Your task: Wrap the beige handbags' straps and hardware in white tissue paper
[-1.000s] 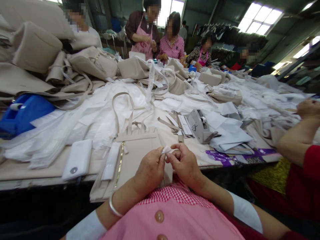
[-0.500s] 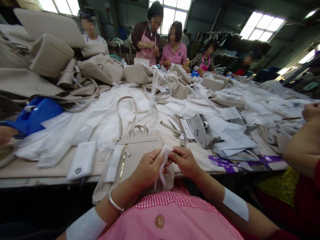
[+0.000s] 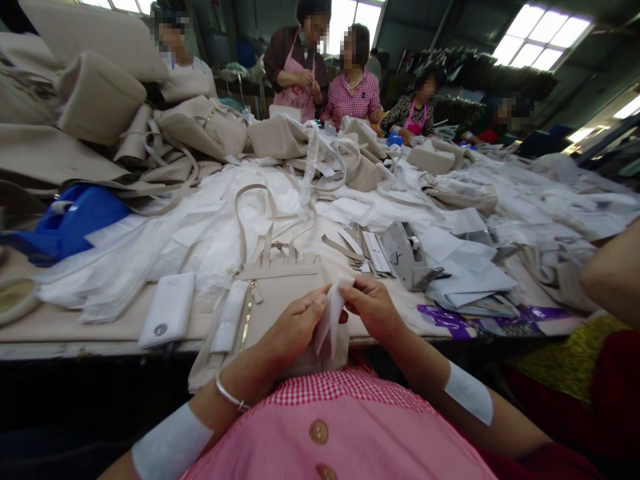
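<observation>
Between my two hands is a thin, soft white strip (image 3: 331, 319), perhaps foam or tissue wrap; its material is unclear. My left hand (image 3: 295, 325) pinches its left side, fingers closed. At its upper right corner, my right hand (image 3: 373, 307) grips with thumb and fingertips. The strip's lower end hangs loose. Beneath my hands lies a beige handbag (image 3: 285, 303) with a gold zipper (image 3: 247, 320) and raised straps (image 3: 240, 220). A white wrapped strip (image 3: 230, 317) lies along the bag's left side.
A white power bank (image 3: 167, 310) lies to the left, near a blue tape dispenser (image 3: 75, 217). A grey tape dispenser (image 3: 407, 257) stands right of centre beside white paper sheets (image 3: 467, 277). Beige bags (image 3: 105, 100) are piled at the back left. Several people are across the table; another person's arm (image 3: 613, 273) is at right.
The white strip is spread wider between my hands, and my right hand has shifted slightly up. At the left, a co-worker's hand has left the blue dispenser. The view has tilted a little.
</observation>
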Motion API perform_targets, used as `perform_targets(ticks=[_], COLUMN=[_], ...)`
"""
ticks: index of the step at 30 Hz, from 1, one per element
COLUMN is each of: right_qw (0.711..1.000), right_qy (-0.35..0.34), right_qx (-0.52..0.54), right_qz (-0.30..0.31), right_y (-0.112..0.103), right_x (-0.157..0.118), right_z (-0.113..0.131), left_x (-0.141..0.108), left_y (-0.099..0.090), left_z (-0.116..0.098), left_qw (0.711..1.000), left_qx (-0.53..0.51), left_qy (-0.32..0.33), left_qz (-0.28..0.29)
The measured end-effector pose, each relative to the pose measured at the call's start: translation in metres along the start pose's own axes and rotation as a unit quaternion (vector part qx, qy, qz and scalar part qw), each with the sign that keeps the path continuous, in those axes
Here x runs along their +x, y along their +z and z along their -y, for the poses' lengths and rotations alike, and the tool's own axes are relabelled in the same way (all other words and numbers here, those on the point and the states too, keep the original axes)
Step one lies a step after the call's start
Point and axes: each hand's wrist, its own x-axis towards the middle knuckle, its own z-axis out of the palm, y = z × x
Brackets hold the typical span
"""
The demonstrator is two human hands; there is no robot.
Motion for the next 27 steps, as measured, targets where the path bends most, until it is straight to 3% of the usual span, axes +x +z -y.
perform_targets(ticks=[5, 13, 16, 19, 22, 27], right_qw=[0.996, 0.973, 0.987, 1.000, 0.992, 0.991], right_qy=[0.002, -0.017, -0.019, 0.007, 0.050, 0.052], right_qx=[-0.043, -0.170, -0.126, -0.021, 0.008, -0.010], right_qz=[-0.082, -0.154, -0.101, 0.017, 0.111, 0.124], right_y=[-0.006, 0.003, -0.004, -0.017, -0.023, -0.013], right_x=[-0.007, -0.020, -0.023, -0.025, -0.028, -0.028], right_z=[-0.004, 0.008, 0.005, -0.006, -0.016, -0.023], left_x=[-0.012, -0.016, -0.016, -0.016, -0.017, -0.016], left_y=[-0.005, 0.007, 0.011, 0.011, 0.009, 0.006], left_z=[-0.002, -0.002, 0.003, 0.006, 0.007, 0.010], left_qw=[0.982, 0.951, 0.945, 0.950, 0.953, 0.962], left_qx=[0.183, 0.307, 0.327, 0.311, 0.301, 0.272], left_qy=[-0.053, -0.031, -0.011, -0.011, -0.007, 0.003], left_qz=[0.015, 0.008, -0.022, -0.028, -0.019, 0.000])
